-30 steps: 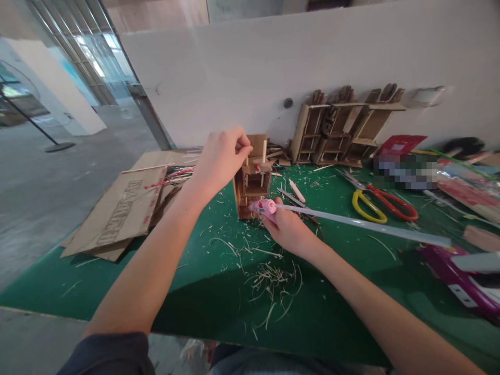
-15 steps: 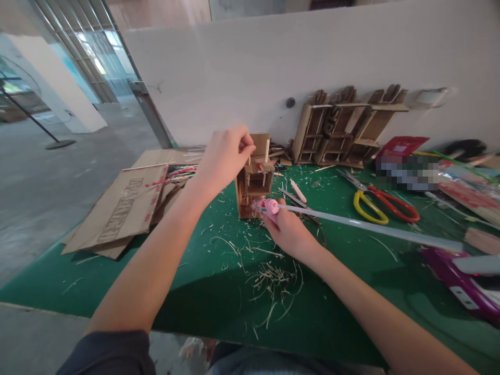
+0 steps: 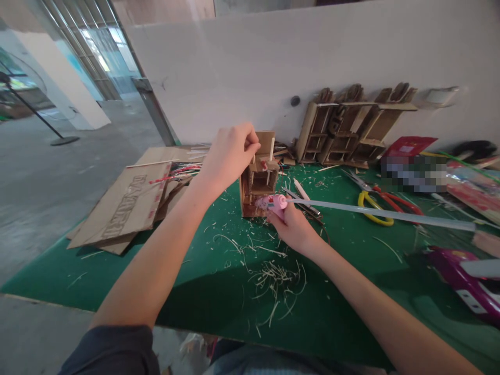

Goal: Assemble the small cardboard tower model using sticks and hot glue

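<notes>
A small cardboard model (image 3: 260, 179) stands upright on the green table mat (image 3: 211, 291), just beyond my hands. My left hand (image 3: 230, 153) pinches a thin stick at the model's top left corner, fingers closed. My right hand (image 3: 292, 226) is wrapped round a pink glue gun (image 3: 273, 202), whose nozzle points at the model's lower right side. A long clear glue stick (image 3: 375, 212) juts from the back of the gun toward the right.
Flat cardboard sheets (image 3: 125, 203) lie at the left. Cardboard shelf models (image 3: 344, 130) lean on the white wall. Yellow-and-red scissors (image 3: 375, 205), a red packet (image 3: 410, 146) and a purple tool (image 3: 461, 276) lie at the right. Shavings (image 3: 273, 281) litter the mat.
Both hands have kept their hold on the model and the glue gun. The view has shifted slightly, so everything sits a little further right in the picture.
</notes>
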`<state>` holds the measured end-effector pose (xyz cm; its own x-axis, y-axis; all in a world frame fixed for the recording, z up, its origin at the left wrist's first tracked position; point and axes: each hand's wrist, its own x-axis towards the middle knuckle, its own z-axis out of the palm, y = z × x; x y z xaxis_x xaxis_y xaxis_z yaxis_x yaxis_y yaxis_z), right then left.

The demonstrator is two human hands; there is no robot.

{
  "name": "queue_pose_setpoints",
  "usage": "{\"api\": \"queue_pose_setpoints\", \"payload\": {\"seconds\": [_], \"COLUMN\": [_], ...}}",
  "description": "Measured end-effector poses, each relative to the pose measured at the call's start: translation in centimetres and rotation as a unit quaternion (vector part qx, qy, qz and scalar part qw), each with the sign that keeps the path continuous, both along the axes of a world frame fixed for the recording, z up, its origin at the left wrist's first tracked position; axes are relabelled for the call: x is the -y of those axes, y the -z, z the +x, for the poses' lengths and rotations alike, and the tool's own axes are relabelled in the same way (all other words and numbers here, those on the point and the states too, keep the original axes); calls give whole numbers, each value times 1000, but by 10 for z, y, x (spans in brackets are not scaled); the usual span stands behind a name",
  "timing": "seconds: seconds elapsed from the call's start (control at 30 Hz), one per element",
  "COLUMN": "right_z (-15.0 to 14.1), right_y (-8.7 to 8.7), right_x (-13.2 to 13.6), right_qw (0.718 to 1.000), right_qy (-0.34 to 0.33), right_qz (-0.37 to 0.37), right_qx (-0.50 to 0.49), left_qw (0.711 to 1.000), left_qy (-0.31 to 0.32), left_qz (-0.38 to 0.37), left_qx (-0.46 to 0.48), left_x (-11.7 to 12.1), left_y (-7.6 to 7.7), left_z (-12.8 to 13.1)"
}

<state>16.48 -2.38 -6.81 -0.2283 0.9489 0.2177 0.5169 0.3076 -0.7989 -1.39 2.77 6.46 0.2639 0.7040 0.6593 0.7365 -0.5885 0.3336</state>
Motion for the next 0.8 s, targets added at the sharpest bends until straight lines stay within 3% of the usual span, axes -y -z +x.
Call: {"api": "queue_pose_setpoints", "payload": {"seconds": [0.17, 0.4, 0.8], "right_z": [2, -3, -6], "right_y": [-1, -2, -4], "right_x": [2, -1, 5], "right_qw": [1000, 999, 995], "right_qy": [-3, -19, 25], "right_qz": [0, 26, 6], "right_qx": [-17, 39, 98], "left_qw": [1000, 1000, 1000], "left_qy": [-6, -3, -10], "left_qz": [-4, -29, -22], "left_qx": [-6, 3, 2], "left_x": [2, 3, 2], "left_y": [-2, -2, -1], "left_z": [0, 2, 1]}}
